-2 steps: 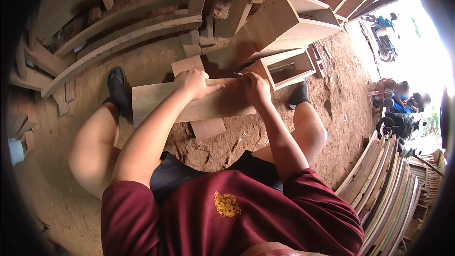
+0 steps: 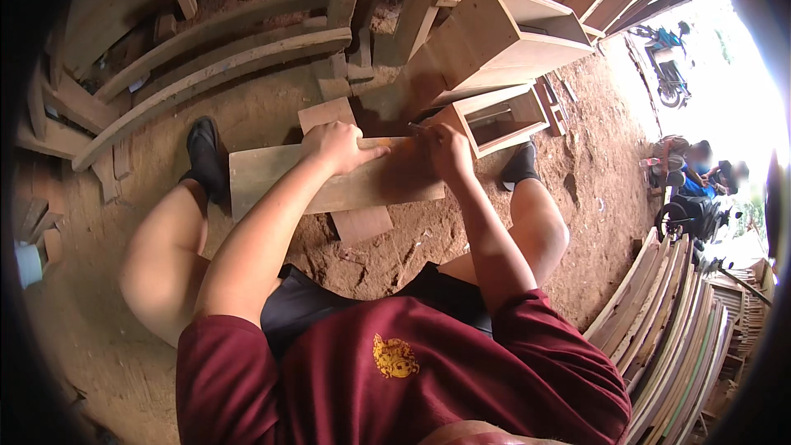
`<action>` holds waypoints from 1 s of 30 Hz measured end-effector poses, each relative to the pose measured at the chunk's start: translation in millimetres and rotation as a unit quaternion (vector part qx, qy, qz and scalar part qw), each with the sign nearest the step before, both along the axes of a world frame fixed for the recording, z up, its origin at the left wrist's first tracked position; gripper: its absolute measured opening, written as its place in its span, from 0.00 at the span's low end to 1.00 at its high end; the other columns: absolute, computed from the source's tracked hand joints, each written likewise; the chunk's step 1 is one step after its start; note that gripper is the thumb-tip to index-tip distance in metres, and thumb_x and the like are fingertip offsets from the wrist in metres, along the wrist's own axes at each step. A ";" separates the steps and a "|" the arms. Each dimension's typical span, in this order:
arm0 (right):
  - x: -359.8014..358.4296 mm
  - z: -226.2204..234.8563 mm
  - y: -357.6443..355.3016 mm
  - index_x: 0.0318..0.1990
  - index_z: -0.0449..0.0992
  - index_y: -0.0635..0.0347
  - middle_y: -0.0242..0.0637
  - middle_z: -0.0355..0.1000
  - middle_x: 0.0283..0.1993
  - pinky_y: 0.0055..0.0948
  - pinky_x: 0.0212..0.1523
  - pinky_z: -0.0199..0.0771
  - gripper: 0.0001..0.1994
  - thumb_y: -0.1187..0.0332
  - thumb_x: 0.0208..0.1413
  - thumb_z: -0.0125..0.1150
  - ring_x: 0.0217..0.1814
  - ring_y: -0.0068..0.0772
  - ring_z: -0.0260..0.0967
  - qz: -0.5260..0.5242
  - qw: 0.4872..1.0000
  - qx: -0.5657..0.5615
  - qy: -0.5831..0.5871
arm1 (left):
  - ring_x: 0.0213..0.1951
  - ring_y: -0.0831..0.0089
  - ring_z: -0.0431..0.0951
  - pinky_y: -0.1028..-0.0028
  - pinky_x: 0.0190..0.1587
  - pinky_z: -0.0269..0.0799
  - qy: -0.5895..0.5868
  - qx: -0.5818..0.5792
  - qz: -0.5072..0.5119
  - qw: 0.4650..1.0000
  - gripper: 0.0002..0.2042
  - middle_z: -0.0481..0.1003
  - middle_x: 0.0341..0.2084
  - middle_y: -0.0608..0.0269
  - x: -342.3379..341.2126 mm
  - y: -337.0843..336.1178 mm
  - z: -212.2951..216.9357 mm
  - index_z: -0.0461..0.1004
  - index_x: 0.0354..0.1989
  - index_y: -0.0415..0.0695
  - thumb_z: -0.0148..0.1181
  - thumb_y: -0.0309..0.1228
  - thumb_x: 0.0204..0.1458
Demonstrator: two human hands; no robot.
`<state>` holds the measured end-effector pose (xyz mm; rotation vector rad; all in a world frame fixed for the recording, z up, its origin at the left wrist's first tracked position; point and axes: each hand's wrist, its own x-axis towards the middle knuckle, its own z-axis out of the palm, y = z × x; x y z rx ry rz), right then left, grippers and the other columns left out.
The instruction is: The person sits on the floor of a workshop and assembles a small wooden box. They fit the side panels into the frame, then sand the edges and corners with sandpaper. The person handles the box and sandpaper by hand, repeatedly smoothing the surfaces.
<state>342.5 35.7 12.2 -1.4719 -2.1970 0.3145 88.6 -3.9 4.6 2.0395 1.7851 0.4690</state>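
A long pale wooden board lies between my legs, across a shorter piece of wood on the ground. My left hand grips the board's far edge, with its thumb stretched to the right along the top. Near the board's right end, my right hand is closed in a pinch. A thin, pencil-like stick pokes out to the left from its fingertips, by the far edge. The rest of the stick is hidden in the hand.
Just beyond my right hand stand a small open wooden box and a taller wooden box. Curved timbers lie at the far left. Stacked planks lie at the right. Two people sit beyond, near motorbikes.
My right hand has shifted very slightly, its fingers a little lower and turned. The left hand and the board look the same.
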 end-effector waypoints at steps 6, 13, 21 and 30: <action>13.9 35.9 -4.0 0.49 0.82 0.62 0.49 0.81 0.45 0.35 0.47 0.79 0.13 0.66 0.64 0.57 0.47 0.45 0.81 -0.070 0.988 0.039 0.132 | 0.33 0.49 0.82 0.55 0.41 0.78 0.005 -0.052 0.045 0.998 0.39 0.80 0.25 0.42 -9.7 -7.4 10.6 0.79 0.21 0.37 0.60 0.71 0.45; -10.3 34.8 -75.7 0.65 0.69 0.57 0.49 0.67 0.57 0.45 0.57 0.69 0.27 0.64 0.58 0.64 0.58 0.48 0.66 0.022 0.996 -0.009 -0.086 | 0.34 0.47 0.83 0.55 0.41 0.77 0.025 -0.083 0.112 0.990 0.40 0.80 0.26 0.42 -17.5 -10.5 1.1 0.76 0.18 0.38 0.55 0.73 0.48; -16.3 5.8 -71.9 0.71 0.60 0.58 0.56 0.50 0.76 0.54 0.76 0.43 0.28 0.66 0.63 0.53 0.79 0.54 0.47 0.084 0.994 0.020 -0.073 | 0.34 0.49 0.82 0.55 0.41 0.77 0.006 -0.071 0.135 0.988 0.40 0.80 0.25 0.43 -20.0 -15.7 -6.8 0.75 0.18 0.38 0.55 0.72 0.49; -8.9 45.1 -44.5 0.66 0.64 0.72 0.49 0.73 0.61 0.39 0.59 0.72 0.24 0.61 0.72 0.46 0.56 0.42 0.74 0.023 0.764 -0.312 0.564 | 0.41 0.60 0.82 0.62 0.41 0.77 -0.058 0.118 0.088 0.987 0.27 0.81 0.36 0.59 -19.5 -19.7 -4.5 0.79 0.37 0.44 0.62 0.60 0.53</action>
